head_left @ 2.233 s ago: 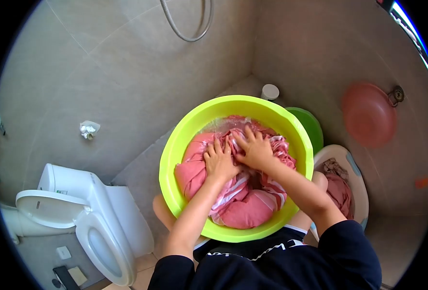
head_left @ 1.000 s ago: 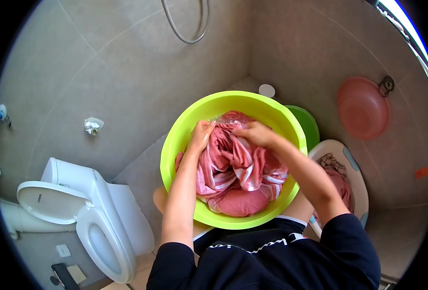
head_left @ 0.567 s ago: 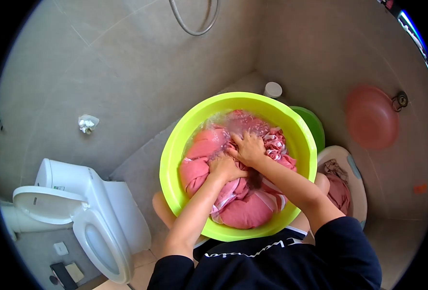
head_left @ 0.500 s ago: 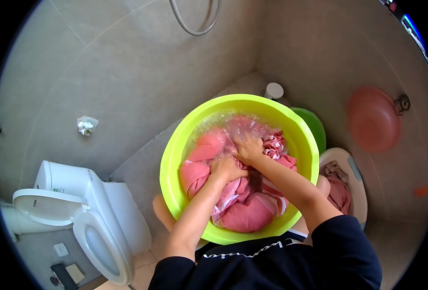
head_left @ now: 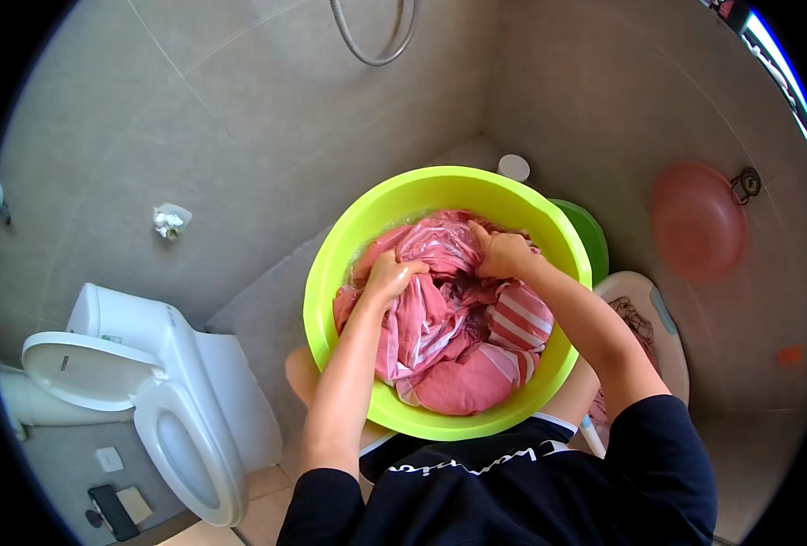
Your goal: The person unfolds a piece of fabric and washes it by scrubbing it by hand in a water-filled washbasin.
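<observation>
A big lime-green tub [head_left: 330,273] stands between my knees, holding water and wet pink cloth [head_left: 462,387] with white stripes. My left hand [head_left: 392,276] grips a fold of the cloth at the left of the heap, fingers curled round it. On the far right side of the heap my right hand [head_left: 502,251] is closed on another part of the same cloth. Between the two hands the fabric is bunched and glistening wet. Some fingertips are hidden in the folds, and the lower cloth lies under water out of sight.
A white toilet [head_left: 189,446] with its lid raised stands at the left. Right of the tub are a green basin [head_left: 590,238] and a pale basin [head_left: 681,369] with more cloth. A pink basin [head_left: 699,223] hangs on the wall, and a shower hose [head_left: 376,59] hangs above.
Both hands have come up from pressing into the cloth and moved apart, left hand leftward, right hand rightward. The cloth between them is lifted and more gathered, with less splashing water.
</observation>
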Tool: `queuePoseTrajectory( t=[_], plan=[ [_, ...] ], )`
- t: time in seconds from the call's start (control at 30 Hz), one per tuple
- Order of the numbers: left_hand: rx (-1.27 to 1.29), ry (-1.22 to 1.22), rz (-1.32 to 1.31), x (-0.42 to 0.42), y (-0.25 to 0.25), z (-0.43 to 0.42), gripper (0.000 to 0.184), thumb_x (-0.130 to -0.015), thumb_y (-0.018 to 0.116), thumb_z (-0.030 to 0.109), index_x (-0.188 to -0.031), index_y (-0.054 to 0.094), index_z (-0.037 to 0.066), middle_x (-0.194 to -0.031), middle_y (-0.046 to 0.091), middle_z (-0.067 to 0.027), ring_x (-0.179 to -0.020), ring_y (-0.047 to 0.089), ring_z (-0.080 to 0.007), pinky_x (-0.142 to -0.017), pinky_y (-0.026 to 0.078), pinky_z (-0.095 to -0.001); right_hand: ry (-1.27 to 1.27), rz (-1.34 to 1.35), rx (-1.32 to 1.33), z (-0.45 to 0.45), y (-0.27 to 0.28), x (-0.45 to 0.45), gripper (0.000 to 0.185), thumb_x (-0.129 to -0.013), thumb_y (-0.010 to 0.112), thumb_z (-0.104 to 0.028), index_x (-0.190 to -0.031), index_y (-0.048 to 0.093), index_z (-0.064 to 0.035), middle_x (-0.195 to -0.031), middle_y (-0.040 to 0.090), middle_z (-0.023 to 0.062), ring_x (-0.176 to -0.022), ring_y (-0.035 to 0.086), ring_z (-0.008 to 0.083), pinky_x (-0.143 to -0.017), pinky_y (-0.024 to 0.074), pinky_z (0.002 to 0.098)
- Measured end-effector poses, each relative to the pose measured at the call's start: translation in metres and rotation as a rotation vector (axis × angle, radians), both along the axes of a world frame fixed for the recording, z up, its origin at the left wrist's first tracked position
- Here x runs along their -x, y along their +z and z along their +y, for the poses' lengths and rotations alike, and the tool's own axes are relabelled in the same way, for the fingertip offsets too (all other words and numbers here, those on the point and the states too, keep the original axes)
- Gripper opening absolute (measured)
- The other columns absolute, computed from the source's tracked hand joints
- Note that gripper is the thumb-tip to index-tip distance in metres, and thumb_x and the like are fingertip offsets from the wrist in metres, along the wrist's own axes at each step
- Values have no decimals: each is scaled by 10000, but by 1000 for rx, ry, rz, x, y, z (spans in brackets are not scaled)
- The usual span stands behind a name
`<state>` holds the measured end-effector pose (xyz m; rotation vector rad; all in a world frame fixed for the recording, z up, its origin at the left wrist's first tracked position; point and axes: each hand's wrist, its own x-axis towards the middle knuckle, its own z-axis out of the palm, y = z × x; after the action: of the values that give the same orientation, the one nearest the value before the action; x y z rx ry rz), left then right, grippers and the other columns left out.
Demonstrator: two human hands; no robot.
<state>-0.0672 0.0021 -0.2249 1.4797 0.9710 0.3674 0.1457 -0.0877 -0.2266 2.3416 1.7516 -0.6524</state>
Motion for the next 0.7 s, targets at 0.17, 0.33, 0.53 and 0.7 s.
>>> queuePoseTrajectory(
  t=[0.17,0.33,0.53,0.7],
  plan=[
    [137,-33,-258,28,37,21,499,-694,635,31,-1177,531,-34,-1061,630,-120,-950,605,-220,-882,463,-298,-204,905,-125,-6,48,-44,709,-658,670,-197,-1292,448,29,-1075,610,117,-973,572,154,-885,450,278],
    [-136,-358,157,14,14,-21,595,-633,715,212,-1150,550,-30,-977,666,-161,-896,641,-243,-843,487,-316,-500,1118,-228,6,62,-72,533,-741,628,-192,-1213,517,30,-1085,596,122,-942,579,191,-843,478,293],
    [-468,-584,780,-16,-13,-78,719,-610,675,633,-996,670,26,-976,663,-218,-936,637,-363,-809,498,-429,-402,572,-385,12,0,34,570,-771,671,-387,-1250,534,-111,-1167,551,178,-1049,548,286,-856,484,393],
    [-402,-525,823,-26,-33,-75,717,-664,622,661,-1070,648,70,-1029,652,-209,-973,627,-359,-826,492,-433,-25,-67,-283,22,-62,63,593,-752,631,-516,-1245,529,-203,-1248,470,245,-1119,492,393,-892,464,476]
  ],
)
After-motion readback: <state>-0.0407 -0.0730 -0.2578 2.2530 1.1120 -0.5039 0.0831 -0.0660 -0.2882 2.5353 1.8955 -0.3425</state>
